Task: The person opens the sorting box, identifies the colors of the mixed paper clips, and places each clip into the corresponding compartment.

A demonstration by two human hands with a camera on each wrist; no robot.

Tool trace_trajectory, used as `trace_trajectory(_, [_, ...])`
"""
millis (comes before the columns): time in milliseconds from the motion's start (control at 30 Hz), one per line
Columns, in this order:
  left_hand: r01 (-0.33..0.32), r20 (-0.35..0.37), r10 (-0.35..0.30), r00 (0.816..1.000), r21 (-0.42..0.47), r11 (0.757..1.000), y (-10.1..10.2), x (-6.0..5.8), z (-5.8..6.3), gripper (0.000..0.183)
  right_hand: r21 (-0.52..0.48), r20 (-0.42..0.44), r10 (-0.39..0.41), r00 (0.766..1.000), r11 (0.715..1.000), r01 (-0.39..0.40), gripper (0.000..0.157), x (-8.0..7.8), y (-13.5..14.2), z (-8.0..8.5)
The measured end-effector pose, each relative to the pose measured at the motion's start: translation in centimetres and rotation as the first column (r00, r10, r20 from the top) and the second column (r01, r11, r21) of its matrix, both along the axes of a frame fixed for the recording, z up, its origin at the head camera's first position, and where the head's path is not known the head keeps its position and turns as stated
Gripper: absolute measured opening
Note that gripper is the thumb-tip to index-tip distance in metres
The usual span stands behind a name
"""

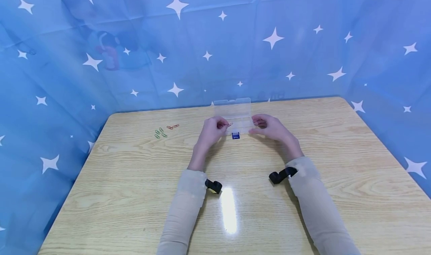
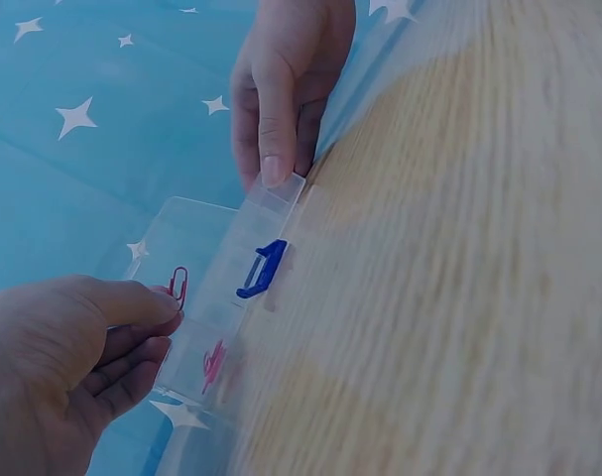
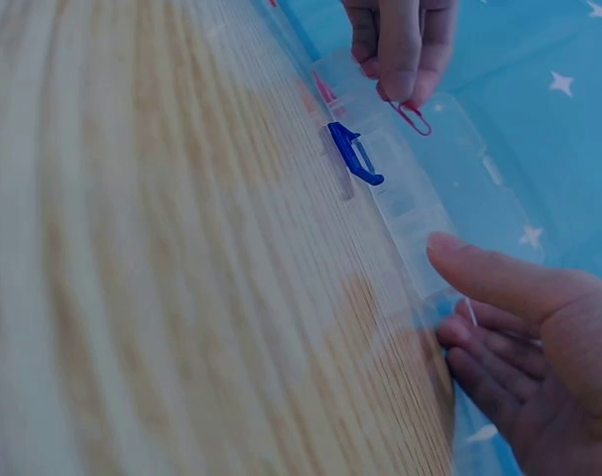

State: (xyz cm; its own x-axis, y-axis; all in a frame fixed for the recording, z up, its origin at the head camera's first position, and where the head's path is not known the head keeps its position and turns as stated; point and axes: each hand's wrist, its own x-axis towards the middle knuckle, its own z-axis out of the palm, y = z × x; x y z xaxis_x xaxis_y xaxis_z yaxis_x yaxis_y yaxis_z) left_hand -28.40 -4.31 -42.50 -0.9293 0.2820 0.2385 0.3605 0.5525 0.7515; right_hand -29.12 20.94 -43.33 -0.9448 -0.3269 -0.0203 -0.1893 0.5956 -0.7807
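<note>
A clear plastic box [image 1: 243, 127] with compartments lies near the table's far edge, its lid [image 1: 232, 108] raised at the back. A blue latch [image 1: 235, 135] sticks out at its front. My left hand [image 1: 213, 129] pinches a red paperclip [image 2: 179, 288] between thumb and fingertips, above the box's left part. Red paperclips [image 2: 213, 365] show through the wall of the left end compartment. At the opposite end, my right hand [image 1: 271, 127] holds the box, thumb at the front corner and fingers around the side.
On the wooden table [image 1: 118, 187], left of the box, lie several green paperclips [image 1: 161, 132] and a few red paperclips [image 1: 173, 127]. A blue star-patterned cloth [image 1: 202, 34] hangs right behind the table's far edge. Black wrist cameras [image 1: 214, 187] sit on both sleeves.
</note>
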Motion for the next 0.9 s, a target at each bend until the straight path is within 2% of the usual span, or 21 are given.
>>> trace_trajectory(433, [0.001,-0.018,-0.001,1.0,-0.026,1.0,0.1,0.3,0.2,0.011,-0.004,-0.006,0.008,1.0,1.0,-0.008,0.068,0.0,0.0,0.0])
trace_trajectory(733, [0.023,-0.04,-0.022,0.999,0.018,1.0,-0.5,0.3,0.0,0.013,-0.005,-0.009,0.009,1.0,1.0,-0.009,0.07,0.1,0.0,-0.1])
trace_trajectory(900, [0.009,-0.056,-0.008,0.998,0.028,1.0,-1.1,0.1,0.1,0.014,-0.004,-0.017,0.009,1.0,1.0,-0.009,0.068,0.1,0.1,-0.1])
